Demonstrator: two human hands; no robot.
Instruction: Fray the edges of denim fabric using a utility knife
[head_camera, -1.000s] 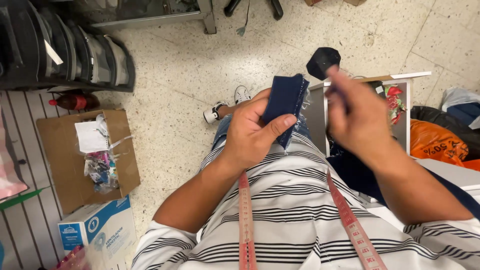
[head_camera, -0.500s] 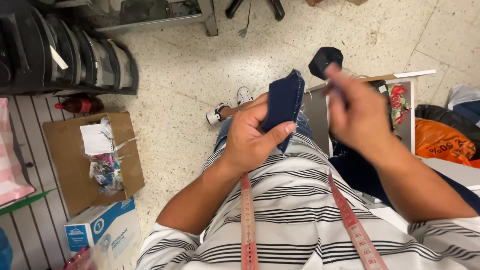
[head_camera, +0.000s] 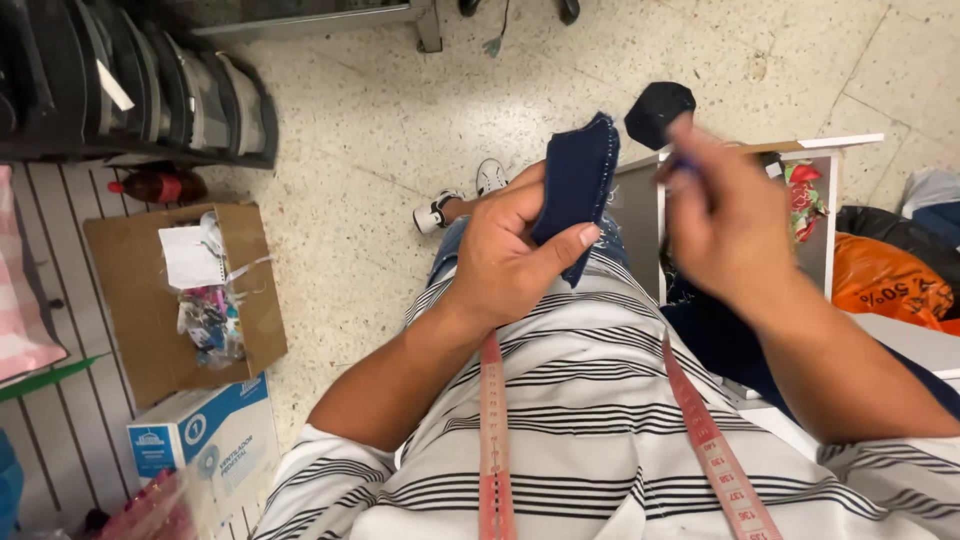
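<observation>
now two hands: left hand (head_camera: 505, 262) grips one navy cloth (head_camera: 577, 190).

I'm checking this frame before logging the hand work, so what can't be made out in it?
- Head view: right hand is motion-blurred; what its fingers pinch is unclear.
- Head view: dark blue fabric piece in the left hand is partly covered by the thumb and palm.
- Head view: black object beyond the right hand, kind unclear.
- Head view: measuring tape is cut off by the bottom edge.
</observation>
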